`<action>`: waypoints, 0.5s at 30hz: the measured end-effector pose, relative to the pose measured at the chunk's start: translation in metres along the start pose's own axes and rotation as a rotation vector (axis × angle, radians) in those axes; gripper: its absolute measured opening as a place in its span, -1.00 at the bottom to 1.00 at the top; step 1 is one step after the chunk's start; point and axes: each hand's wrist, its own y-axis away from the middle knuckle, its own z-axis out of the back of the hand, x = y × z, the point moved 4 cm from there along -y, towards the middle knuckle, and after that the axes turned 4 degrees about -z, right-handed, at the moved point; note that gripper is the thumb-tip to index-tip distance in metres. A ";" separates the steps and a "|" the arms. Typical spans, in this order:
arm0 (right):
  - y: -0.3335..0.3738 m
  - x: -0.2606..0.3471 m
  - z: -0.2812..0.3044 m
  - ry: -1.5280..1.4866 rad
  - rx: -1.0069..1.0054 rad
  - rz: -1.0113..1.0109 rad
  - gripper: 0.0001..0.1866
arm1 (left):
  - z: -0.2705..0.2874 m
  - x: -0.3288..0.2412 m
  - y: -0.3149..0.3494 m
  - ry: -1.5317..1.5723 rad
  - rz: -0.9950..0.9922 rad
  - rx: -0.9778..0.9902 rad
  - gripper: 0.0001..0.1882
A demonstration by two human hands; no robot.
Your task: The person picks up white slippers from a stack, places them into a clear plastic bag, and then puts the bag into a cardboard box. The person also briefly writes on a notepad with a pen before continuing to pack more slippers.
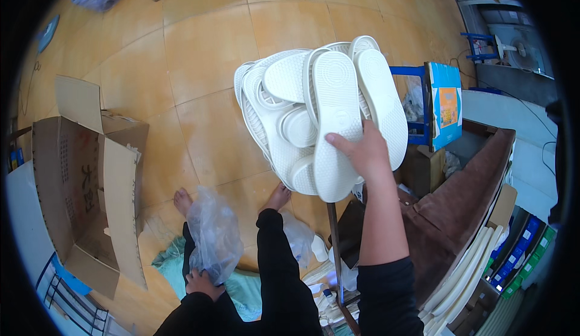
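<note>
The right hand pinches a long white sole with a finely textured face, its thumb on that face, over the right part of a heaped pile of white soles. Nearer the body than the pile and to its left, the left hand touches a crumpled translucent plastic bag; whether it grips, I cannot tell. Left of the pile stands an open brown cardboard box.
</note>
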 end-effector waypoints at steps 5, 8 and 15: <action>0.004 0.006 0.002 0.082 -0.103 0.026 -0.07 | 0.006 -0.002 -0.001 0.032 0.018 0.020 -0.09; 0.004 0.009 0.005 0.243 -0.158 0.014 -0.06 | 0.008 -0.002 0.000 0.021 0.023 0.033 -0.08; -0.003 0.004 -0.007 0.046 0.014 0.131 -0.08 | 0.006 -0.002 0.000 0.001 0.001 0.023 -0.08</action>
